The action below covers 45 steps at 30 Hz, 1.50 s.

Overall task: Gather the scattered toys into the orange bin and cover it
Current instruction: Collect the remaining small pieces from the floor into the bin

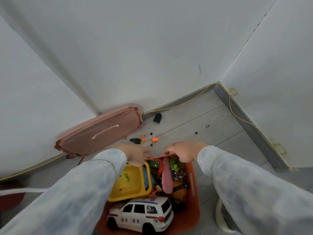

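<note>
The orange bin (193,180) stands on the floor below me, filled with toys: a white police car (140,213), a yellow tray toy (130,182), a pink piece (166,178) and a puzzle cube (179,174). My right hand (183,150) grips the bin's far rim. My left hand (135,154) rests at the far rim beside the yellow toy, fingers curled; what it holds is hidden. The pink-brown lid (100,131) leans against the left wall. Small pieces lie scattered on the floor beyond: an orange block (154,139), a black piece (135,140) and a dark toy (157,118).
White walls meet in a corner at the back right. A yellow cable (186,102) runs along the skirting. A small dark bit (196,133) and a blue loop (207,126) lie on the grey floor. A white object (221,216) stands right of the bin.
</note>
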Tool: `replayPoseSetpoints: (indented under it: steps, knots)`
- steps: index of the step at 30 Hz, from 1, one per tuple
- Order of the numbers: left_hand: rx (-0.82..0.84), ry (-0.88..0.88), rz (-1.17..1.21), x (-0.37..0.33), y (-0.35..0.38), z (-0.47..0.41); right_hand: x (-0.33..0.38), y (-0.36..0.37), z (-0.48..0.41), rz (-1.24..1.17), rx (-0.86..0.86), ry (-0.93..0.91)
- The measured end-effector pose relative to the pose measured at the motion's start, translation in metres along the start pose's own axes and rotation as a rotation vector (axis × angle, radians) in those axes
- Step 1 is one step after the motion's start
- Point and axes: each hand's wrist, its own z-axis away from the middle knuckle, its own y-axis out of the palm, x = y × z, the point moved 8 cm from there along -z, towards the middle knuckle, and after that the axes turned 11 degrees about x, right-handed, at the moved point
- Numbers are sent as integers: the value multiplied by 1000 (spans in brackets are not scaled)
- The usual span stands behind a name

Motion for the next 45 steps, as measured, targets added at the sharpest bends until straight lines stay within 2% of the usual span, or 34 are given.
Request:
replayPoseSetpoints:
  steps: [6,8,10,12,13,15,17,21,24,27,32,39,42,45]
  knots:
    - [37,-5,11,-3,-2,-9,-2,8,-3,-46,164,34]
    - [-35,-14,104,9,-12,-20,-4,3,-6,-183,242,47]
    - [-152,-45,181,32,-23,-38,-12,-4,-14,-455,304,49]
    - [-308,-87,224,59,-33,-58,-29,-15,-34,-645,212,29]
    - [-376,-109,265,73,-35,-69,-39,-23,-42,-665,100,17]
    - [-445,-154,355,99,-34,-93,-63,-35,-66,-565,-153,29]
    - [-445,-175,377,118,-31,-121,-82,-33,-93,-381,-308,76]
    - [-442,-202,340,140,-27,-167,-121,-12,-130,-235,-445,271]
    - [-448,-220,338,146,-22,-189,-162,7,-139,-301,-513,448]
    - [-576,-181,319,142,-26,-197,-199,36,-147,-405,-525,552]
    - [-677,-84,239,133,-32,-194,-199,49,-166,-391,-620,409]
    - [-705,182,175,100,-41,-210,-117,19,-200,-160,-632,5]
    - [-748,135,8,99,-40,-214,-94,9,-214,-37,-605,-78]
    - [-815,86,-239,97,-37,-218,-86,-3,-227,76,-622,-68]
